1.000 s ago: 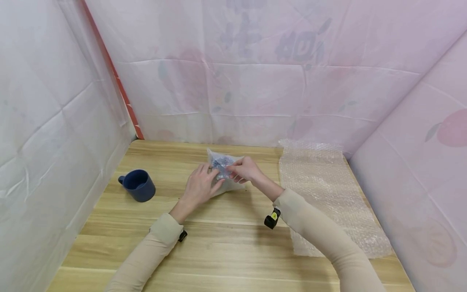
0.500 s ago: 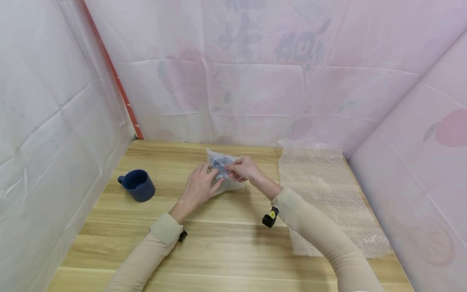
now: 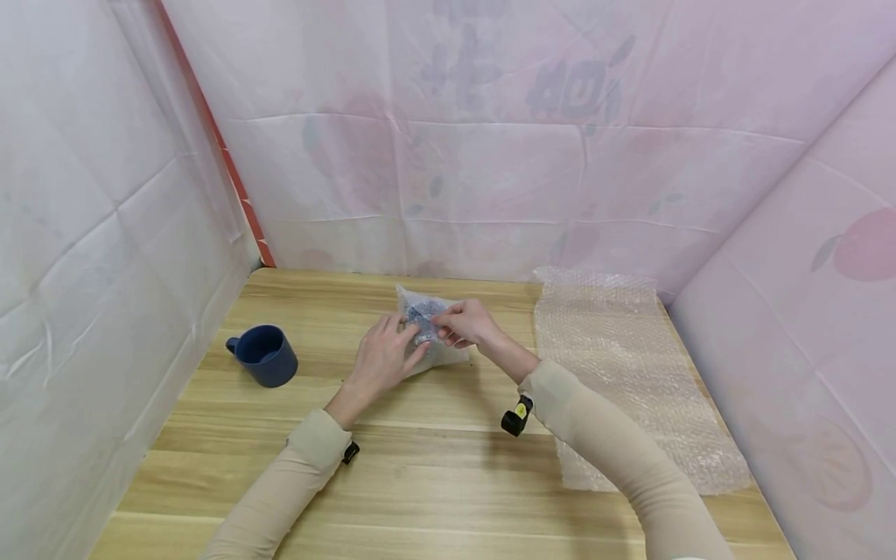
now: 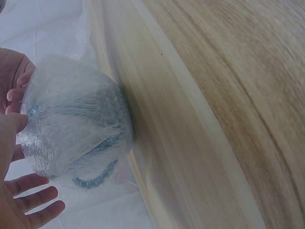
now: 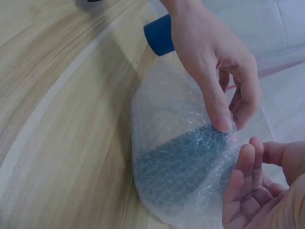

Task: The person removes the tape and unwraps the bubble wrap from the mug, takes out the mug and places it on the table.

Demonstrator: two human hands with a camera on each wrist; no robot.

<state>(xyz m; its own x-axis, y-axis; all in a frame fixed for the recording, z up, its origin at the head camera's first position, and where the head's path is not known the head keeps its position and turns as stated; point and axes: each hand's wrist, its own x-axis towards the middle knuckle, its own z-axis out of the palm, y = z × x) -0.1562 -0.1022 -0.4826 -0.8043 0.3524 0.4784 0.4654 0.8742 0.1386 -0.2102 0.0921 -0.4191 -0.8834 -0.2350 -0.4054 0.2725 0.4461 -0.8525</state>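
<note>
Bubble-wrapped blue mug (image 5: 178,164) sat near far edge of wood-grain table (image 3: 420,482). Left hand (image 3: 383,354) rested against it, fingers loosely spread, gripping nothing. Right hand (image 3: 470,323) pinched its wrapping (image 5: 159,105), thumb to forefinger. Bare navy mug (image 3: 271,365) stood off to the left.

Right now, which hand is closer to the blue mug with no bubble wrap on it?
Left. The left hand is right of the unwrapped blue mug, touching the bubble-wrapped bundle; the right hand is farther right, at the bundle's other side.
</note>
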